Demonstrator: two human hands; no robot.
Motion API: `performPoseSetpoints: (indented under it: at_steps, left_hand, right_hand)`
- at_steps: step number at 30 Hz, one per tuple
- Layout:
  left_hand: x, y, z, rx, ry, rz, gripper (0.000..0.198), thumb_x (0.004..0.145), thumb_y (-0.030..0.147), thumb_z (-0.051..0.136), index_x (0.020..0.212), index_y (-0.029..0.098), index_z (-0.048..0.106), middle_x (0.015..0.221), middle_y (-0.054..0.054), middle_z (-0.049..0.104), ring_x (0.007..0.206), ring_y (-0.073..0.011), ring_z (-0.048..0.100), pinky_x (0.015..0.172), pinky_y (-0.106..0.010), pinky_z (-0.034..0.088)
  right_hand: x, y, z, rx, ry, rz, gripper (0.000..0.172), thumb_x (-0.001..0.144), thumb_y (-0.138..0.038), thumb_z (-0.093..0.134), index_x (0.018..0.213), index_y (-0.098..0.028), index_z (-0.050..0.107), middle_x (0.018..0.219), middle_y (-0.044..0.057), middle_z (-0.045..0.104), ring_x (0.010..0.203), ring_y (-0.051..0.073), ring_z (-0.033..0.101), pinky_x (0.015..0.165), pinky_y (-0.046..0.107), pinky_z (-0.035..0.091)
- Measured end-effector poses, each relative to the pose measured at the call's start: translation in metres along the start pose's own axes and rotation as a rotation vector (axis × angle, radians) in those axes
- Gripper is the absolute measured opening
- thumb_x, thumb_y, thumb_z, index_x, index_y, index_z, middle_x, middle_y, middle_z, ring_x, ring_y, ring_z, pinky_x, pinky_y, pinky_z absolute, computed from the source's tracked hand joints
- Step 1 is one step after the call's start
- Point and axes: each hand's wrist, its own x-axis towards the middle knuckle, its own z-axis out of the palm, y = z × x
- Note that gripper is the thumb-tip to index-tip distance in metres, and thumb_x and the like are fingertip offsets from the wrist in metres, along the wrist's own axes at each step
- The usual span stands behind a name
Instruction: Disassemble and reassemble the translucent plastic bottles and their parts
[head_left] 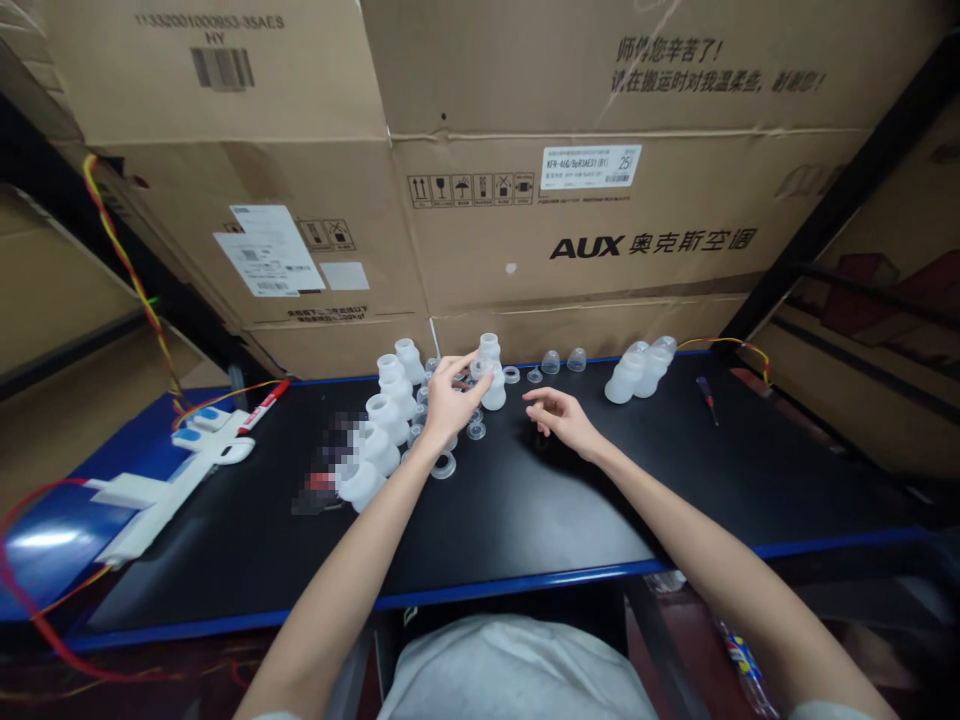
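Observation:
My left hand has its thumb and fingers closed around a small clear plastic part, which they partly cover. Just behind it stands a milky-white baby bottle without a cap. To the right, my right hand hovers over the black tabletop with loosely bent fingers apart and nothing visible in them. Several open white bottles form a row left of my left forearm. Clear rings and small nipple-like parts are scattered around my left hand, some hidden by it.
Two clear domed caps and a loose ring are near the back edge. Capped bottles cluster at the right, near a screwdriver. On the left are a power strip and red marker. Cardboard walls the back.

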Motion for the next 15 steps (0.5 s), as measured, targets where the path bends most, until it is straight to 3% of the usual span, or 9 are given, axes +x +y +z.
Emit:
performPoseSetpoints:
  at_steps: [6,9,11,13,15]
  left_hand:
    - [0.010,-0.015,0.017,0.154,-0.073,0.026,0.039,0.087,0.035,0.081,0.123,0.023,0.081,0.126,-0.010,0.075,0.115,-0.0275,0.073,0.093,-0.040,0.064]
    - [0.003,-0.012,0.023,0.054,-0.164,-0.028,0.040,0.088,0.034,0.081,0.125,0.022,0.080,0.117,-0.009,0.082,0.105,-0.0278,0.079,0.096,-0.044,0.065]
    - [-0.006,-0.004,0.025,-0.003,-0.225,-0.057,0.041,0.087,0.034,0.083,0.125,0.021,0.080,0.115,-0.009,0.084,0.099,-0.0282,0.081,0.094,-0.045,0.067]
    - [-0.016,0.005,0.026,-0.026,-0.255,-0.062,0.041,0.085,0.034,0.085,0.124,0.021,0.081,0.122,-0.010,0.084,0.103,-0.0295,0.081,0.095,-0.046,0.068]
    - [-0.023,0.011,0.027,-0.069,-0.290,-0.090,0.044,0.084,0.036,0.087,0.125,0.021,0.082,0.127,-0.011,0.082,0.109,-0.0305,0.081,0.097,-0.046,0.067]
  right_hand:
    - [-0.004,0.011,0.012,-0.124,-0.110,-0.051,0.041,0.090,-0.053,0.081,0.114,-0.020,0.074,0.076,-0.003,0.066,0.060,0.013,0.059,0.061,0.027,0.050]
    - [-0.005,0.011,0.012,-0.212,0.008,-0.134,0.042,0.091,-0.052,0.080,0.120,-0.022,0.072,0.092,0.002,0.071,0.074,0.017,0.065,0.071,0.031,0.054]
    - [-0.005,0.011,0.011,-0.296,0.089,-0.201,0.053,0.085,-0.050,0.086,0.127,-0.024,0.068,0.112,0.007,0.074,0.093,0.022,0.069,0.082,0.036,0.056]
    - [-0.004,0.011,0.010,-0.358,0.098,-0.224,0.062,0.079,-0.049,0.093,0.129,-0.024,0.066,0.124,0.010,0.074,0.108,0.027,0.069,0.094,0.042,0.056]
    - [-0.004,0.012,0.009,-0.377,0.071,-0.200,0.061,0.077,-0.049,0.095,0.123,-0.024,0.066,0.123,0.011,0.076,0.112,0.030,0.071,0.101,0.047,0.055]
